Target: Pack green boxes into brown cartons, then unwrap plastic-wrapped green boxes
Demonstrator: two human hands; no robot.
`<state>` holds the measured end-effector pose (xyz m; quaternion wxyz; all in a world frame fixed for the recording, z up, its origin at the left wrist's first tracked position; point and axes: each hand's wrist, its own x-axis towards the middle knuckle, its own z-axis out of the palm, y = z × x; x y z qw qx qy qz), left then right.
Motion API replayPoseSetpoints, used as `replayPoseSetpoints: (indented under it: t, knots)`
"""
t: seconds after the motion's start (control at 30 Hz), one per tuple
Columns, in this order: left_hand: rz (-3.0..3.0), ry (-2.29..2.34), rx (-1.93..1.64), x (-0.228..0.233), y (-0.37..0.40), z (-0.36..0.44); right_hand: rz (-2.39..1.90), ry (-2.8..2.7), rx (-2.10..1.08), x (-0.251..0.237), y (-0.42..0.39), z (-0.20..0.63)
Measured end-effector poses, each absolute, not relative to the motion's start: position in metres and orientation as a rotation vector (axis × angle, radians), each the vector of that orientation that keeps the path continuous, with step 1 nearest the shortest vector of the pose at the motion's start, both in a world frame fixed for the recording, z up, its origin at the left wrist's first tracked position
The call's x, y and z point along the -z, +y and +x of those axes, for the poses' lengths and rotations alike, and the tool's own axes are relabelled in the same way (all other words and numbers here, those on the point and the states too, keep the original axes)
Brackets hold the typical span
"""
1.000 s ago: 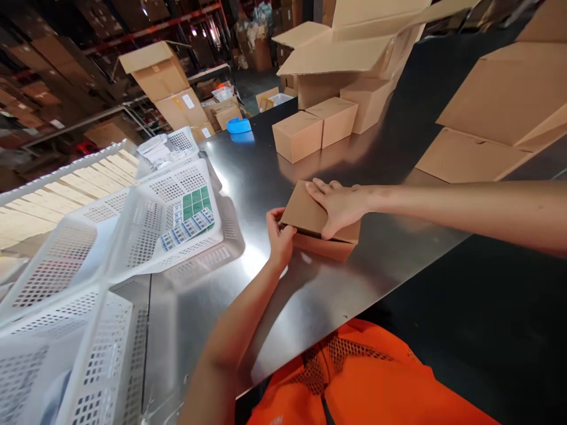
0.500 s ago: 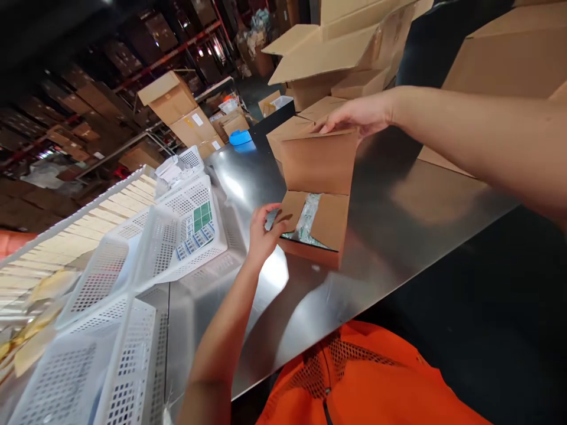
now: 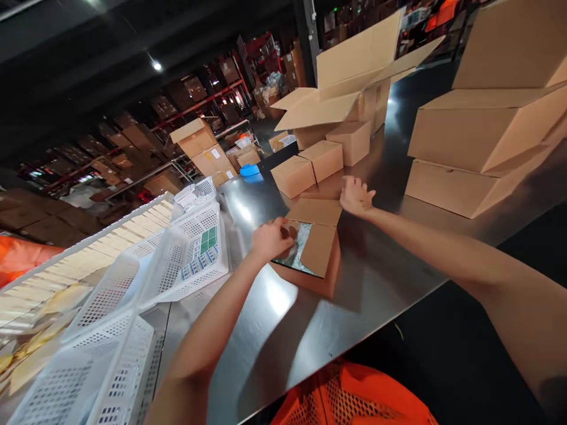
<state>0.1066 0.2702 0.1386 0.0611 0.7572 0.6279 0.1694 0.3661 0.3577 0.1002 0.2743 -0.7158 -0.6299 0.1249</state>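
Note:
A small brown cardboard box (image 3: 333, 265) stands on the metal table, its lid (image 3: 313, 211) tilted back on the far side. One inner flap (image 3: 317, 248) lies flat on the right. Clear plastic wrapping with greenish contents (image 3: 302, 241) shows in the gap beside it. My left hand (image 3: 271, 239) is at the box's left edge, fingers bent around the left flap, which it mostly hides. At the far right corner of the lid, my right hand (image 3: 355, 196) has its fingers apart and holds nothing; whether it touches the lid I cannot tell.
Closed small boxes (image 3: 294, 176) stand just beyond, before a large open carton (image 3: 336, 109). More cartons (image 3: 447, 188) are stacked on the right. White perforated baskets (image 3: 221, 254), one with green and blue-white packs (image 3: 204, 255), line the left. A blue object (image 3: 250, 170) lies farther back.
My right hand has come down off the lid, which now leans farther back. My left hand has moved over the left flap, exposing more wrapping. The view has tilted up.

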Motion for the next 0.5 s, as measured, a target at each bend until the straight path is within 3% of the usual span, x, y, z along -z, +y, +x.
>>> replayPoseSetpoints:
  t: [0.17, 0.27, 0.5]
  knots:
    - [2.408, 1.915, -0.270, -0.147, 0.262, 0.119, -1.449, -1.984, 0.166, -0.151, 0.325, 0.337]
    - [2.445, 1.908, -0.245, -0.155, 0.264, 0.129, -1.067, -2.308, 0.411, -0.153, 0.293, 0.314]
    - [2.317, 1.950, -0.407, -0.174, 0.289, 0.091, -0.894, -2.401, 0.496, -0.129, 0.276, 0.311]
